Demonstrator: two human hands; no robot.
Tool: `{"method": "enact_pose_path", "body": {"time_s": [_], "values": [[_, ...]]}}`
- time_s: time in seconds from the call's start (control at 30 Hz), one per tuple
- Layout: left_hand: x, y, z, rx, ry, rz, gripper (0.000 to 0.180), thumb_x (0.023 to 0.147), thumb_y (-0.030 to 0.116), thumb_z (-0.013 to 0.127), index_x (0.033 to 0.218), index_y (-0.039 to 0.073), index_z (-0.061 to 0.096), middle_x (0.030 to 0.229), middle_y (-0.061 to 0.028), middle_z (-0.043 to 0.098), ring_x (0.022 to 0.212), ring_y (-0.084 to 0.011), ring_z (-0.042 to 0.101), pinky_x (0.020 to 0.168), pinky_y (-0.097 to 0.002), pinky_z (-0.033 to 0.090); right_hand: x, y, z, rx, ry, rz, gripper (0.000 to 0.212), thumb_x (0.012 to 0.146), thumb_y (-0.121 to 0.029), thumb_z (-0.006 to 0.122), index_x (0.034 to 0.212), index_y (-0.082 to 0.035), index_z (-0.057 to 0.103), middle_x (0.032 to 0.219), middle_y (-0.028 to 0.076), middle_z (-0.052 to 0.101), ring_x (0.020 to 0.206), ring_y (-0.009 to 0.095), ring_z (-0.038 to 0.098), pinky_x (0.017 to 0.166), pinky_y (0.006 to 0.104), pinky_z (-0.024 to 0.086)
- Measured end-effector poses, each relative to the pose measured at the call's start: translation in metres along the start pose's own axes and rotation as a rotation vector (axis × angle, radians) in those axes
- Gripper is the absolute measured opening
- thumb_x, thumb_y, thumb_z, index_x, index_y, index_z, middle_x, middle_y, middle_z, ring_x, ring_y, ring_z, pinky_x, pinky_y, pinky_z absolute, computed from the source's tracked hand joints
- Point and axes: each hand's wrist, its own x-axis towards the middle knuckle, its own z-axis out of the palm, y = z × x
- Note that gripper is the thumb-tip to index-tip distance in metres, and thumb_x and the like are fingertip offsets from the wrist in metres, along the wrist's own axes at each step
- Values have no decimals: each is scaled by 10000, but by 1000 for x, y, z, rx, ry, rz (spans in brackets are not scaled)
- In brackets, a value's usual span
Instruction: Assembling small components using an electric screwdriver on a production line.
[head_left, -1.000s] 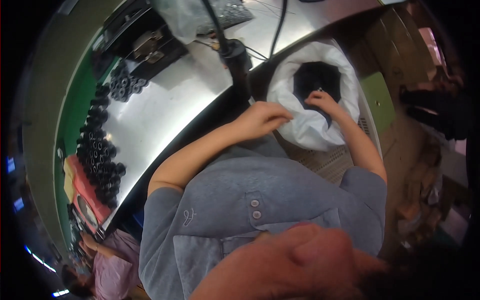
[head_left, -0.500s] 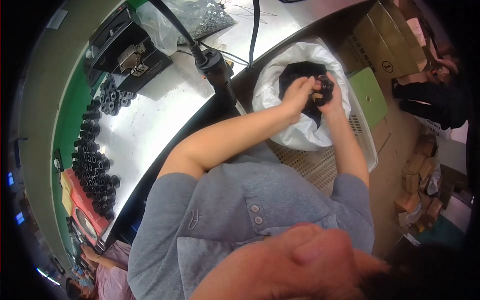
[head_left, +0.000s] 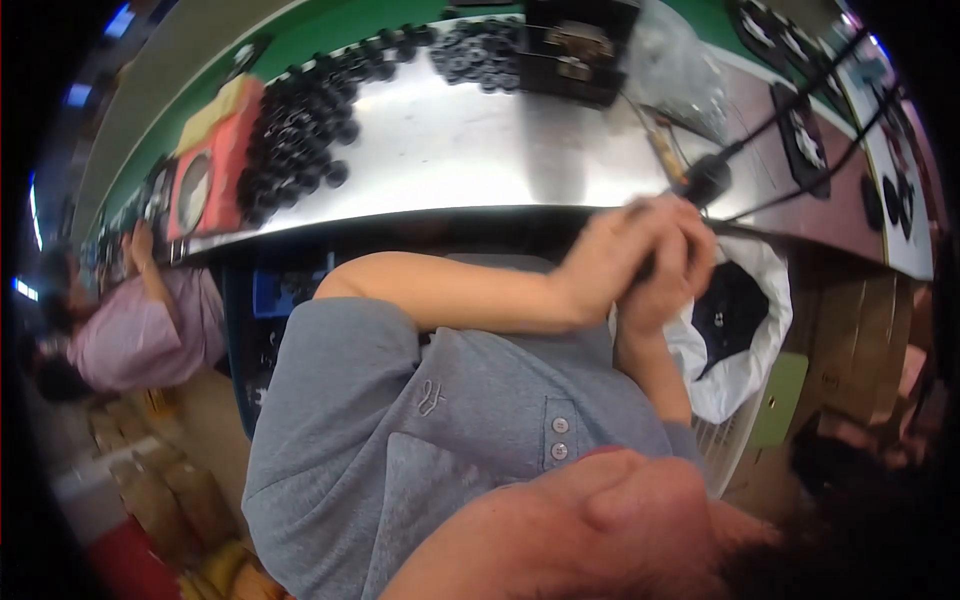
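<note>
My left hand (head_left: 612, 256) and my right hand (head_left: 668, 285) are closed together in front of the table's edge, fingers curled over each other and blurred by motion. A little of something black (head_left: 648, 266) shows between the palms; most of it is hidden. To the right of the hands stands a white sack (head_left: 775, 290), its mouth rolled open around black contents (head_left: 728, 318). Just above my fingers hangs a black tool (head_left: 706, 180) on a cord.
Rows of small black ring-shaped parts (head_left: 300, 130) cover the left of the metal table (head_left: 430, 150). At its back stand a black box-like fixture (head_left: 580, 60) and a clear plastic bag (head_left: 680, 75). A green board (head_left: 778, 400) and cardboard boxes (head_left: 850, 340) are at right. Another person (head_left: 150, 330) sits at far left.
Both hands have come up out of the sack, with black parts, and moved toward the table. The view has turned, so the table lies across the top and the sack sits farther right.
</note>
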Motion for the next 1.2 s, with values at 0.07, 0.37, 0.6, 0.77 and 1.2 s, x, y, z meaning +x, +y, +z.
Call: {"method": "enact_pose_path", "body": {"time_s": [0.07,0.37,0.6,0.77,1.2], "values": [[14,23,-33,14,166,208,348,970,334,402,1093,56,570,1032,-46,581,974,-133,528,895,-273,409,15,9,55,227,-110,269,92,846,-56,582,912,6,566,951,90,601,886,147,551,835,267,418],[129,61,-199,-34,685,528,285,946,310,465,988,58,593,972,-48,595,877,-160,557,750,-297,471,54,144,221,80,-261,301,167,792,-203,656,820,-38,648,831,82,657,772,151,603,710,277,464],[158,63,-218,121,652,665,220,917,228,547,944,22,620,893,-28,623,810,-103,555,711,-219,450,70,167,227,-158,-213,-38,158,788,-183,641,818,-28,633,833,128,631,783,281,606,724,344,470],[158,58,-224,201,644,765,226,909,191,547,981,-15,604,929,-80,636,844,-135,578,758,-255,458,68,174,225,-194,-253,-104,122,792,-154,627,829,-39,642,837,110,632,798,267,604,735,334,468],[153,65,-222,250,650,731,219,937,155,503,1019,-22,603,963,-74,642,863,-123,584,783,-237,461,65,175,224,43,-290,101,161,877,-82,528,942,-3,653,915,80,673,846,161,634,768,268,479]]}}
